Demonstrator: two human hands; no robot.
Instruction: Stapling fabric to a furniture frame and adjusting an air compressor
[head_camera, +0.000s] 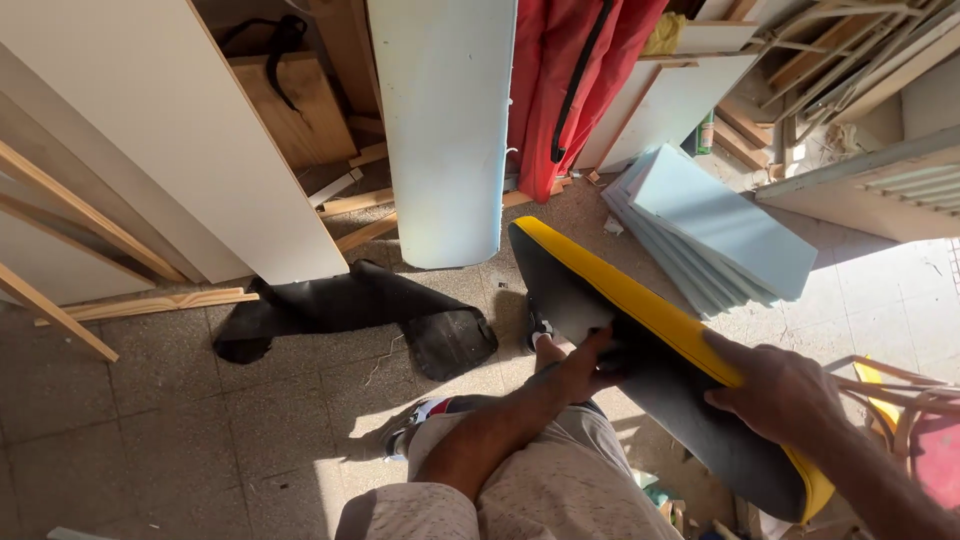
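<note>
Two hands hold one long padded panel (640, 350), dark grey on its broad face with a yellow band along the upper edge; it hangs tilted above the tiled floor (150, 420), one rounded end up near the foam and the other low at the right. From the head view, the left hand (590, 365) grips the near edge from below, its fingers curled under the grey face and mostly hidden, so how tightly they close cannot be told. The right hand (775, 385) lies flat over the yellow band, fingers spread and pressing rather than wrapped round. That seems the weak point: with only a palm on top at that side, the panel could slide or twist out and drop onto the person's shoe (538, 330) just beneath it. Swinging it could also knock its upper end against the pale blue foam slab (445, 130) standing close in front, or the stack of blue foam sheets (715, 230) beside it. Underfoot, a crumpled black sheet (350, 315) lies on the floor to the left, a likely snag for a step. White boards (180, 140) and wooden battens (140, 305) lean at the left, red fabric (570, 80) hangs behind, and more timber crowds the far right corner, leaving little room to turn.
</note>
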